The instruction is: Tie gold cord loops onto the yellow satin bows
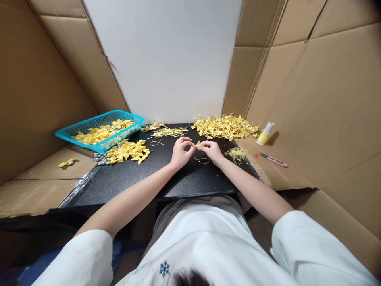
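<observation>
My left hand point(182, 152) and my right hand point(212, 150) meet over the middle of the black table point(143, 184). Between their fingertips is a small yellow ribbon bow point(198, 143), mostly covered by the fingers. Both hands are closed in a pinch at it. A thin yellow cord point(202, 162) hangs from the fingertips in a loop toward the tabletop. Just right of my right hand lies a tangle of short yellow thread scraps point(236, 154). Beyond my left hand, a bundle of straight yellow cords point(169, 132) rests on the table.
A blue basket point(99, 117) of yellow bows stands at the left, with more loose bows point(127, 151) before it. A large bow heap point(226, 127) lies back right. Near it are a white-and-yellow thread spool point(265, 133) and a pink-handled cutter point(274, 159). Cardboard walls point(327, 99) enclose both sides.
</observation>
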The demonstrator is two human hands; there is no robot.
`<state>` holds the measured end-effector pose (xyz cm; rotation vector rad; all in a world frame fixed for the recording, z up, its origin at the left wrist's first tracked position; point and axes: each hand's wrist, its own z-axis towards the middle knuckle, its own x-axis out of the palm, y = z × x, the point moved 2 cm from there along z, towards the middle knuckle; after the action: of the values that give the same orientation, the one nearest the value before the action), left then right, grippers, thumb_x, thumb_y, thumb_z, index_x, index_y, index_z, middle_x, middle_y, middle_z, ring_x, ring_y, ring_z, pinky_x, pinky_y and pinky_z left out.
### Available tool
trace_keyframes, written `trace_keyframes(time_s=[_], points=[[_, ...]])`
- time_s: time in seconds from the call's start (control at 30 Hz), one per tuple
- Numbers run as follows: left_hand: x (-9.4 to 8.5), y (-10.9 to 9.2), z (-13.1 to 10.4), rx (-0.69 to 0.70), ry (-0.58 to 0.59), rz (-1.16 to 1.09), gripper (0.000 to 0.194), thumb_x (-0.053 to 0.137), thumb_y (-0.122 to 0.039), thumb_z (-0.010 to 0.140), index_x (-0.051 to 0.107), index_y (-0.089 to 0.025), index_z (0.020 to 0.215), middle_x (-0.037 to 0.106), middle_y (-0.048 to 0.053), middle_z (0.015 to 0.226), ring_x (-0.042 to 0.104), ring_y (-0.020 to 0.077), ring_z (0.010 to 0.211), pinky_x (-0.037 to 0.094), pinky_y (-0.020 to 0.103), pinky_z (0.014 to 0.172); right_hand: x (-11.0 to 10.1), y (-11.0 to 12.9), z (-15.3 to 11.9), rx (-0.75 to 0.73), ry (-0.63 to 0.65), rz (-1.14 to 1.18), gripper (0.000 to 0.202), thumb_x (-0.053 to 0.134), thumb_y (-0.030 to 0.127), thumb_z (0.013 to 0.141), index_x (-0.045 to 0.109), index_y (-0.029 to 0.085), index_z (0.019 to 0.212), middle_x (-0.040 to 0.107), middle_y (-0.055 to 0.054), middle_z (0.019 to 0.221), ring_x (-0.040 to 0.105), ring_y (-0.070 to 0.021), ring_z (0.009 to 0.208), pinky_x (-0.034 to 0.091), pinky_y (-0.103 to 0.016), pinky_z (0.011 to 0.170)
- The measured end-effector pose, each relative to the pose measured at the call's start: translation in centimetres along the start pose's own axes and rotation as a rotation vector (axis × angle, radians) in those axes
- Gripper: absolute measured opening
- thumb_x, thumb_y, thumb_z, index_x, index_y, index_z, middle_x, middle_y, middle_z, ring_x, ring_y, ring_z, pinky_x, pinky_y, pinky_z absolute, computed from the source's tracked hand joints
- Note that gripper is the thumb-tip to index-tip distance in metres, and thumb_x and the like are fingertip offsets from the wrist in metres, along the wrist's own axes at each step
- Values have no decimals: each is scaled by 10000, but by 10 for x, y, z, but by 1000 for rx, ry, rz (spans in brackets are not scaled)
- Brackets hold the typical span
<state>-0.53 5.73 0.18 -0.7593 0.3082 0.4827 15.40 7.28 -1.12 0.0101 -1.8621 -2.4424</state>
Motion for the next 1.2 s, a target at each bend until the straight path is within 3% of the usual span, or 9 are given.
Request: trace_keyframes(time_s=[0.57,0.93,1.2], points=[[0,2,0,-39,35,-55,83,659,-252,805,691,-209,741,668,58,991,619,224,984,506,373,833,1,0,-1,-6,10,34,312,834,423,484,701,183,633,701,-27,704,615,-168,714,480,-329,750],[1,3,1,-42,24,-60,76,676,-257,785,711,-218,731,672,52,983,618,227,987,505,390,863,0,5,-1,-26,-16,-52,336,812,484,506,691,188,610,689,-26,697,598,-168,705,468,-327,729],[0,2,1,-64,14,-89,99,691,-288,786,707,-215,720,669,52,956,626,215,955,512,367,825,-1,5,0,-30,-21,-12,263,806,410,507,699,196,617,687,-16,698,599,-167,712,474,-328,734]])
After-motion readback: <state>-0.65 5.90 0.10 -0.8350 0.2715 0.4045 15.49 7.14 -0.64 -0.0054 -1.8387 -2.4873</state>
